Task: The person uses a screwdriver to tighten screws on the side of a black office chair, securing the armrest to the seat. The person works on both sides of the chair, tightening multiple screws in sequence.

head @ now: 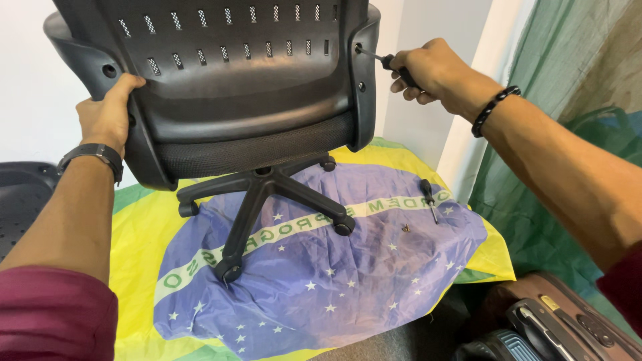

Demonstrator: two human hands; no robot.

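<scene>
- Right hand (422, 69) grips a screwdriver (391, 65), tip in the chair back (234, 80)'s right-side hole.
- Left hand (107, 113) clasps the left edge; the left hole (109, 70) looks empty.
- Spare screwdriver (428, 197) lies on the flag cloth (321, 281).

A black office chair (234, 87) fills the upper centre of the frame, its slotted plastic backrest facing the camera and its five-star wheeled base resting below on a cloth. A black-handled screwdriver (394, 67) at the upper right lies nearly level, its tip set into a hole in the right side bracket of the backrest.
</scene>
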